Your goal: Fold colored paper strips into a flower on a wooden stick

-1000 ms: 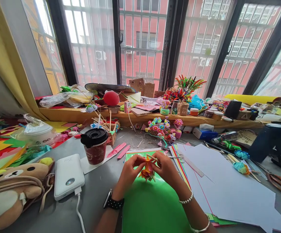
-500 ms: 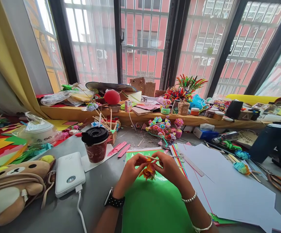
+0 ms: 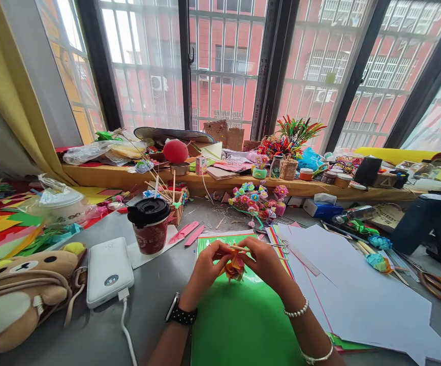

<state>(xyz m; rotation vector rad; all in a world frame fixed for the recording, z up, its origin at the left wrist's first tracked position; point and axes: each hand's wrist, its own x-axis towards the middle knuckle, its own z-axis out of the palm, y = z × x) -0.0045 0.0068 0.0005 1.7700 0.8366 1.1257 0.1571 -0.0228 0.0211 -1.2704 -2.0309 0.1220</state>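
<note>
An orange and pink folded paper flower (image 3: 235,269) hangs between my two hands, its petals pointing down over the green sheet (image 3: 243,320). My left hand (image 3: 212,264) pinches the flower's upper left side with thumb and fingers. From the other side my right hand (image 3: 262,259) grips its upper right part, fingertips close to those of the left. A thin pale stick seems to lie along the right fingers near the top. The fingertips partly cover the flower's base.
Left of the sheet stand a lidded paper cup (image 3: 150,226), a white power bank (image 3: 111,272) with its cable, and a plush bear (image 3: 26,290). White paper (image 3: 357,290), a ruler (image 3: 304,258) and scissors (image 3: 283,249) lie to the right. Pink paper strips (image 3: 184,232) rest behind.
The flower has turned slightly between my fingers, showing more of its pink petals. Both hands keep nearly the same place and grip.
</note>
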